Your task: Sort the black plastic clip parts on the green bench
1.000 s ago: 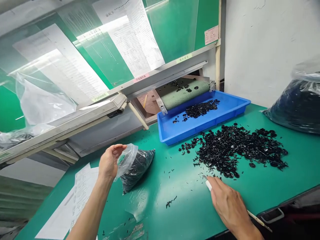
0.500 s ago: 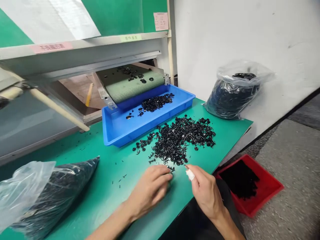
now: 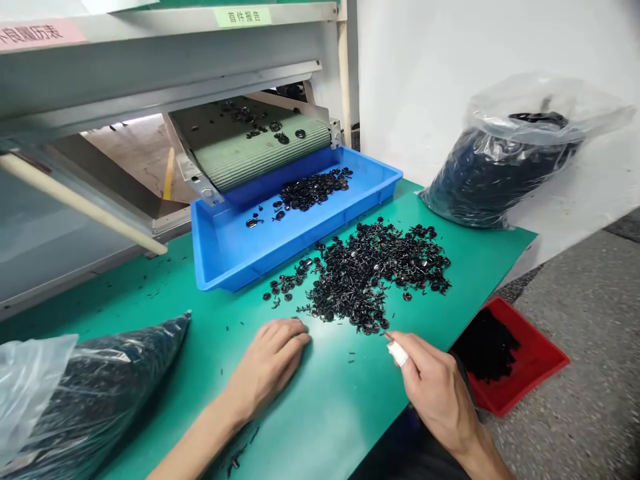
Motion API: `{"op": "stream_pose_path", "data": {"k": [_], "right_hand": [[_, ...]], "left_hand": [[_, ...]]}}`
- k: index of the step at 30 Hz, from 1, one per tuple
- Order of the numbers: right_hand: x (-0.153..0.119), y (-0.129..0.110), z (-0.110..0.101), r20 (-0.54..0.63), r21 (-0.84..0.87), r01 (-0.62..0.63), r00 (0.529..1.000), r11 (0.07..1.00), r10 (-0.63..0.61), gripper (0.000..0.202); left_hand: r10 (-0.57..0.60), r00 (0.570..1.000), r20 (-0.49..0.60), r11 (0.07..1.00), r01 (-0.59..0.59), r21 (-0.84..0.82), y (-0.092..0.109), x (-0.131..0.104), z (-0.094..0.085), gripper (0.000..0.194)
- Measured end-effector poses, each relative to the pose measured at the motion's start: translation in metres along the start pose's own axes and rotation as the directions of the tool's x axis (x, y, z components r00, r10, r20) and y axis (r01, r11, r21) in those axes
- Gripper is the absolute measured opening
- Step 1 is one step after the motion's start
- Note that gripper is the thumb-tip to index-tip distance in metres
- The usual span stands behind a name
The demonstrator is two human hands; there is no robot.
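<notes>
A heap of small black plastic parts point(image 3: 370, 273), round caps and thin stems, lies on the green tabletop point(image 3: 320, 407). My left hand point(image 3: 273, 357) rests palm down to the left of the heap's near edge, with its fingers curled together; whatever is under them is hidden. At the heap's near right edge, my right hand point(image 3: 435, 383) is closed in a pinch. A white wrap point(image 3: 398, 353) shows on one of its digits. What the pinch holds is too small to make out. A few black stems point(image 3: 351, 358) lie between the hands.
A blue tray point(image 3: 295, 247) with black parts stands behind the heap, under the end of a green conveyor belt point(image 3: 265, 157). Plastic bags of black parts stand at the right point(image 3: 500, 167) and left point(image 3: 115, 387). A red bin point(image 3: 537, 363) sits on the floor at the right.
My left hand has moved left, away from the heap and the small parts it was beside. My right hand stays pinched near the heap. The head view has shifted closer and lower.
</notes>
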State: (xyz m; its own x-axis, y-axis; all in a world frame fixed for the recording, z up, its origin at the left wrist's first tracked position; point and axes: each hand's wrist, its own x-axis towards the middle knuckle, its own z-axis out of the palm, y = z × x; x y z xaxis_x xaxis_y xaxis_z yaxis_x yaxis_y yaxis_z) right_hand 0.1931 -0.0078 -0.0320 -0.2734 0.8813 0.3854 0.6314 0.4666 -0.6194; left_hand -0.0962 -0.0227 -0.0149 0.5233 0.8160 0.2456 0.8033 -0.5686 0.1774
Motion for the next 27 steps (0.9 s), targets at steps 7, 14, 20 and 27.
{"op": "stream_pose_path", "data": {"k": [7, 14, 20, 27], "right_hand": [[-0.002, 0.0, 0.003, -0.011, -0.074, 0.045, 0.999, 0.996, -0.046, 0.035], [-0.006, 0.007, 0.01, -0.052, -0.15, 0.135, 0.988, 0.979, -0.144, 0.031], [-0.006, 0.008, 0.013, -0.058, -0.209, 0.17, 0.981, 0.963, -0.186, 0.031], [-0.006, 0.009, 0.011, -0.03, -0.208, 0.189, 0.979, 0.96, -0.2, 0.032]], "left_hand": [[-0.2, 0.971, -0.127, 0.98, 0.2, -0.018, -0.02, -0.017, -0.012, 0.026], [-0.196, 0.978, -0.069, 0.98, 0.195, -0.02, -0.01, 0.011, 0.005, 0.026], [-0.256, 0.966, -0.045, 0.965, 0.253, -0.069, -0.01, -0.033, -0.023, 0.009], [-0.57, 0.789, -0.229, 0.82, 0.562, -0.104, -0.049, -0.015, -0.019, 0.021]]}}
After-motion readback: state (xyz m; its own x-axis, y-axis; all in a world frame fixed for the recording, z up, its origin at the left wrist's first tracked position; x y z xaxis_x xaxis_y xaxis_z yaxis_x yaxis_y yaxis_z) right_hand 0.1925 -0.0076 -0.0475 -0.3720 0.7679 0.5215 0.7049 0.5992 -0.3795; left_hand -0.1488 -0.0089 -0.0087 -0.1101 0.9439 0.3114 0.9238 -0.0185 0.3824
